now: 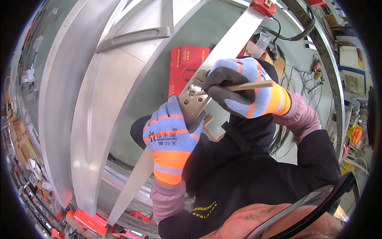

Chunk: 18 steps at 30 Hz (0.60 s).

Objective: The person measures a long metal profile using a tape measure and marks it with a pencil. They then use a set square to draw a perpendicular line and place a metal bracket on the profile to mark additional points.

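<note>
A shiny metal plate with several holes (191, 104) lies on a long pale metal bar (234, 38) that runs slantwise across the view. My left hand (169, 137), in a blue, orange and black glove, grips the plate's near end, fingers on one edge and thumb on the other. In the same kind of glove, my right hand (240, 87) is closed around a thin wooden pencil-like stick (260, 85). Its tip points at a hole in the plate; whether it touches I cannot tell.
Large metal panels (65, 87) and a triangular metal frame (135, 38) stand at the left. A red package (183, 65) lies beyond the plate. At the bar's far end sits a red tape measure (263, 7). Loose cables (312, 85) spread over the floor at right.
</note>
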Available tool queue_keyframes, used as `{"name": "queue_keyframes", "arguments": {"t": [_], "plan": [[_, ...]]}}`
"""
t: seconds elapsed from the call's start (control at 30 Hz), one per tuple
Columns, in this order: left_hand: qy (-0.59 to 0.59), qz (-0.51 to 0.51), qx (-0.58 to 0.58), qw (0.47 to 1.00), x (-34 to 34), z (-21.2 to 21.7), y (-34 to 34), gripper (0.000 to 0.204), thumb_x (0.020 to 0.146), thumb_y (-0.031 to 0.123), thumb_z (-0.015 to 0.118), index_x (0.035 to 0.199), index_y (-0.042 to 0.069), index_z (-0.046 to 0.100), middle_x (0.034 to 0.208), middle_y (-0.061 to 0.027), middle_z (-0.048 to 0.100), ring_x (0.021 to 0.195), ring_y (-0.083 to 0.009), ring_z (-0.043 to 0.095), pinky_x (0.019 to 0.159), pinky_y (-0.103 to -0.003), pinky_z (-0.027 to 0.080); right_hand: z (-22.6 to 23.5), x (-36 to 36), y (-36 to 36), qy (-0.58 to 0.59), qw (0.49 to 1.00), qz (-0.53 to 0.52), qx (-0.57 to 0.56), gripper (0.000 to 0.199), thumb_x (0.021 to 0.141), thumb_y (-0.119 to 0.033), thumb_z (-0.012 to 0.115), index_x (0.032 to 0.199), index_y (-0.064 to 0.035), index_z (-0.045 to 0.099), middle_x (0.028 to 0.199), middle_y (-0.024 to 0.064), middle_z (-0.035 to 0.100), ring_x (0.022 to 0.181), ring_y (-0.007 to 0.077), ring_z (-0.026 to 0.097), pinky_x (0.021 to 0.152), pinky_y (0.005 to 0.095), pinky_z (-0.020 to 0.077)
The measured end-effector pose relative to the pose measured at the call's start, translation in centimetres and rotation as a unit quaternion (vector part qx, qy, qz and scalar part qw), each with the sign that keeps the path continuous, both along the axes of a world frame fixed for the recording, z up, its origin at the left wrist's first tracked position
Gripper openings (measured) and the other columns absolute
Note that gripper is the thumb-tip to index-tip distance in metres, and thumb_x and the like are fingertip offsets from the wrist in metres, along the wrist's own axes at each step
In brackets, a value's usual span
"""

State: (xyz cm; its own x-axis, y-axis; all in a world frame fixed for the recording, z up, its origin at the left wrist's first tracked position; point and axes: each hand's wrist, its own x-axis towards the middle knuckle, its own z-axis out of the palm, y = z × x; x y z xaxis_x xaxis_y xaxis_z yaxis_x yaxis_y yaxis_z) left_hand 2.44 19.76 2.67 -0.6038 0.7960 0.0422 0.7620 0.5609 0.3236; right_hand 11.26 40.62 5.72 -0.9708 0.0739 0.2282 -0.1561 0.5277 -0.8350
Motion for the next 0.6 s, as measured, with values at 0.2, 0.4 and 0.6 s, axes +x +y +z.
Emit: {"name": "queue_keyframes", "arguments": {"t": [0.2,0.4,0.6], "plan": [[0.01,-0.008,0.007,1.0,0.05,-0.26,-0.07,0.063,0.069,0.042,0.083,0.115,0.003,0.063,0.091,-0.012,0.068,0.079,-0.031,0.068,0.069,-0.041,0.054,-0.14,-0.09,0.21,-0.037,0.996,0.023,0.082,0.028,0.071,-0.007,0.073,0.097,-0.007,0.062,0.08,0.0095,0.059,0.069,0.0311,0.06,0.061,0.0333,0.0476],[0.01,-0.007,0.005,1.0,0.26,-0.18,-0.11,0.063,0.069,0.042,0.083,0.114,0.003,0.063,0.09,-0.0121,0.068,0.077,-0.0307,0.068,0.069,-0.041,0.054,-0.45,-0.4,-0.36,-0.062,0.987,0.034,0.144,0.029,0.068,-0.008,0.075,0.096,-0.0055,0.065,0.084,0.0107,0.062,0.075,0.0317,0.063,0.066,0.0339,0.0496],[0.016,-0.01,0.021,1.0,0.04,-0.5,-0.32,0.063,0.069,0.042,0.083,0.114,0.003,0.063,0.091,-0.0125,0.068,0.078,-0.0317,0.068,0.069,-0.041,0.055,-0.47,-0.64,-0.63,-0.084,0.98,0.04,0.177,0.03,0.066,-0.009,0.076,0.094,-0.0039,0.068,0.088,0.0119,0.064,0.08,0.0324,0.065,0.071,0.0345,0.0516]]}}
